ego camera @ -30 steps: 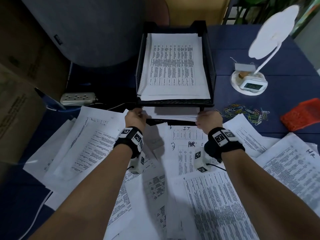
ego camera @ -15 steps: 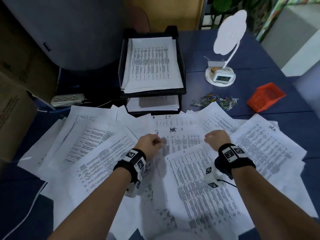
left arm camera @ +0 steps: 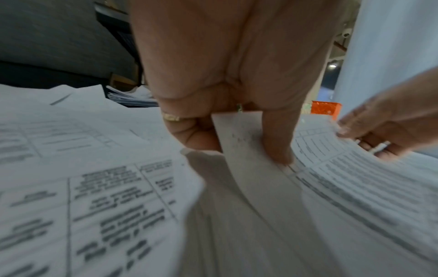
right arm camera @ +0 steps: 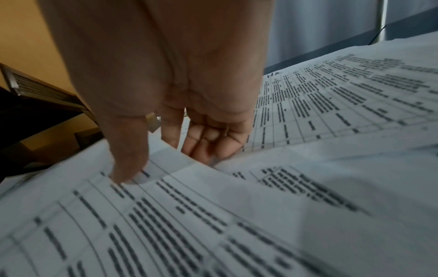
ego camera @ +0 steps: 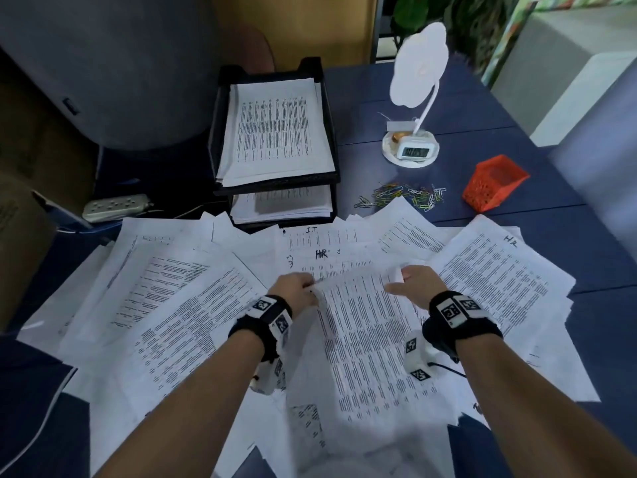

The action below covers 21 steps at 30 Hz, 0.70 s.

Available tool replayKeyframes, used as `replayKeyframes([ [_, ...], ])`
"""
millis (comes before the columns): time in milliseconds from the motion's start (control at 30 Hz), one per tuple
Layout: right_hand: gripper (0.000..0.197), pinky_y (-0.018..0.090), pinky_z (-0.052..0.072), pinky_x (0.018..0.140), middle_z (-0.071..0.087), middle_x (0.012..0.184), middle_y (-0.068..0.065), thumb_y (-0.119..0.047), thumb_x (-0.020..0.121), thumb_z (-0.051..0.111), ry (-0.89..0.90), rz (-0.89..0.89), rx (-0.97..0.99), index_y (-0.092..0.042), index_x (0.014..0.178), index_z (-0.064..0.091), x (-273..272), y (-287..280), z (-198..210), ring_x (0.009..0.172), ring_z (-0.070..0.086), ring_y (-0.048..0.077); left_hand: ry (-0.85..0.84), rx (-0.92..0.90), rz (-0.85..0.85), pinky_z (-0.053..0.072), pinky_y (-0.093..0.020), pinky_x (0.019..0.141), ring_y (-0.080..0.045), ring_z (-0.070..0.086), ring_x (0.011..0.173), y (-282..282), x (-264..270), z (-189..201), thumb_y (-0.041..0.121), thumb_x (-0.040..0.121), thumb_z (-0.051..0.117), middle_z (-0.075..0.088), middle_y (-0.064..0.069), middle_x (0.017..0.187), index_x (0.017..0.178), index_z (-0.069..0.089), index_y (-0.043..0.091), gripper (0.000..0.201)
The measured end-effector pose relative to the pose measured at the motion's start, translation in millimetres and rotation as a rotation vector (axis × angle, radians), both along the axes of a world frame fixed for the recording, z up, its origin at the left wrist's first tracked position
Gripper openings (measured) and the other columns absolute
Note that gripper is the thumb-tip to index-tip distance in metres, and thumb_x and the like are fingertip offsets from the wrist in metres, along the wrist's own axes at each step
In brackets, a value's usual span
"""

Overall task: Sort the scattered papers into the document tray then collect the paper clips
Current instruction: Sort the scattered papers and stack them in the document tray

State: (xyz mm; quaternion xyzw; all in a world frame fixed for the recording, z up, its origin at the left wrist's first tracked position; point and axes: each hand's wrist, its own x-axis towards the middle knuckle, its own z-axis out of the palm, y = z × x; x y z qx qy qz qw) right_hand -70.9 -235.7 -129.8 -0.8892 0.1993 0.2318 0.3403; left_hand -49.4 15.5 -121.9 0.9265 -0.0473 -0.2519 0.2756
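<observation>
Printed sheet (ego camera: pixel 358 326), far corners pinched, left hand (ego camera: pixel 297 288), right hand (ego camera: pixel 415 286)

Handwritten "I.T" heads a printed sheet (ego camera: pixel 312 236) at twelve o'clock of the paper spread, just below the document tray (ego camera: pixel 331 132). "HR" is penned on the sheet (ego camera: pixel 322 258) beneath it. Another "HR" marks the sheet (ego camera: pixel 496 267) at two o'clock. The printed text is too blurred to read.

The printed text on the scattered papers (ego camera: pixel 193 315) is too small or blurred to read. The left hand (ego camera: pixel 296 288) hides its own fingertips in the head view. The lower tier of the document tray (ego camera: pixel 275 182) lies mostly hidden beneath the upper one.
</observation>
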Motion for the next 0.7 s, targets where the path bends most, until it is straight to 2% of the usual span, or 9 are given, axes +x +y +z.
replayKeyframes([
  [33,0.052,0.031,0.037,0.099,0.056,0.127,0.009,-0.034,0.087,0.067,0.011,0.015,-0.014,-0.004,0.127,0.053,0.7,-0.4,-0.5,0.121,0.05,0.026,-0.039,-0.037,0.061,0.049,-0.03,0.075,-0.024,0.058,0.087,1.3,4.9,2.9,0.013,0.084,0.063,0.064,-0.009,0.095,0.094,0.066,0.009,0.011],
  [100,0.018,0.029,0.039,0.085,0.057,0.09,-0.001,-0.031,0.09,0.063,-0.014,0.016,-0.028,-0.013,0.09,0.059,4.2,0.2,-2.2,0.099,0.053,0.023,-0.108,-0.027,0.116,0.05,-0.032,0.081,-0.024,0.057,0.09,1.0,14.6,8.1,0.015,0.085,0.062,0.063,-0.01,0.104,0.104,0.064,0.008,0.02],
  [133,0.022,0.028,0.038,0.077,0.051,0.078,-0.001,-0.028,0.09,0.062,-0.034,0.002,-0.028,-0.01,0.079,0.056,5.7,1.6,-1.9,0.088,0.052,0.023,-0.157,0.032,0.105,0.049,-0.034,0.085,-0.024,0.057,0.094,0.6,20.2,9.7,0.019,0.085,0.061,0.061,-0.009,0.11,0.111,0.06,0.011,0.027],
  [200,0.028,0.03,0.042,0.074,0.059,0.082,0.009,-0.025,0.09,0.06,-0.028,0.004,-0.013,0.003,0.092,0.061,8.8,3.7,-3.0,0.082,0.055,0.027,-0.25,0.206,0.036,0.043,-0.039,0.095,-0.025,0.053,0.108,0.4,29.9,10.8,0.03,0.085,0.061,0.055,-0.008,0.124,0.125,0.051,0.015,0.044],
  [300,0.032,0.031,0.046,0.08,0.066,0.104,0.011,-0.027,0.09,0.061,-0.01,0.037,0.029,-0.003,0.111,0.065,12.2,2.4,-6.6,0.082,0.059,0.023,-0.187,0.389,-0.069,0.03,-0.045,0.107,-0.027,0.043,0.126,0.9,44.2,10.1,0.047,0.08,0.063,0.046,-0.009,0.138,0.139,0.034,0.018,0.072],
  [367,0.035,0.029,0.045,0.084,0.065,0.108,0.009,-0.03,0.089,0.063,0.003,0.035,0.031,-0.005,0.114,0.065,14.9,0.9,-7.9,0.086,0.06,0.022,-0.143,0.41,-0.098,0.028,-0.045,0.108,-0.028,0.042,0.127,2.2,53.9,8.8,0.047,0.079,0.065,0.048,-0.008,0.136,0.141,0.032,0.021,0.075],
  [533,0.043,0.034,0.045,0.091,0.061,0.114,0.01,-0.028,0.089,0.064,0.013,0.004,0.047,-0.002,0.123,0.058,19.7,2.1,-7.8,0.097,0.057,0.024,-0.066,0.202,-0.103,0.043,-0.039,0.097,-0.022,0.056,0.108,4.0,60.3,7.5,0.023,0.076,0.072,0.063,0.001,0.111,0.109,0.064,0.029,0.034],
  [600,0.055,0.034,0.046,0.087,0.053,0.119,0.01,-0.029,0.086,0.067,0.014,-0.013,0.048,-0.002,0.13,0.047,21.4,1.3,-6.8,0.104,0.055,0.025,-0.036,-0.012,-0.036,0.051,-0.024,0.082,-0.012,0.06,0.094,5.8,55.5,6.4,0.01,0.08,0.07,0.065,0.008,0.096,0.092,0.07,0.02,0.016],
  [700,0.053,0.034,0.046,0.084,0.054,0.119,0.007,-0.028,0.083,0.071,0.01,-0.028,0.117,-0.007,0.127,0.049,24.2,-2.3,-6.7,0.106,0.054,0.025,0.003,-0.191,0.014,0.041,-0.004,0.06,0.001,0.056,0.073,10.6,48.0,7.5,0.002,0.081,0.069,0.061,0.014,0.078,0.082,0.07,0.012,0.01],
])
